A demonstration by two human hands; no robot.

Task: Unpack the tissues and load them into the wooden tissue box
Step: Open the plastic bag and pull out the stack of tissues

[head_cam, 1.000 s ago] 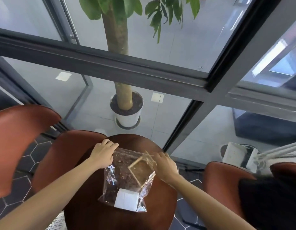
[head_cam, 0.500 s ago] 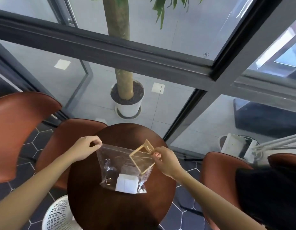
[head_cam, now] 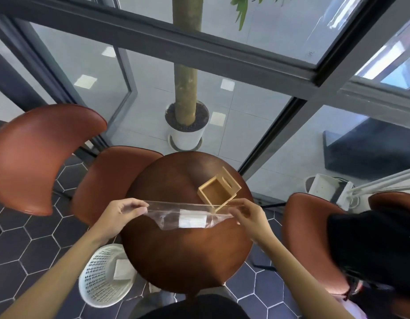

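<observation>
A clear plastic bag (head_cam: 174, 215) is held stretched above the round brown table (head_cam: 187, 254). My left hand (head_cam: 121, 215) pinches its left top corner and my right hand (head_cam: 247, 215) pinches its right top corner. A white pack of tissues (head_cam: 191, 221) shows through the bag. The wooden tissue box (head_cam: 219, 192), open with its slotted lid tipped up at the back, sits on the table just beyond the bag, outside it, near my right hand.
A white mesh basket (head_cam: 102, 279) holding a white item stands on the floor left of the table. Brown chairs (head_cam: 38, 155) stand left and right. A potted tree (head_cam: 186, 127) stands behind glass. A person in black (head_cam: 378, 247) sits at the right.
The wooden box, earlier inside the bag, now sits on the table outside it. Both hands have lifted the bag and pulled its top edge taut between them. The camera has tilted downward.
</observation>
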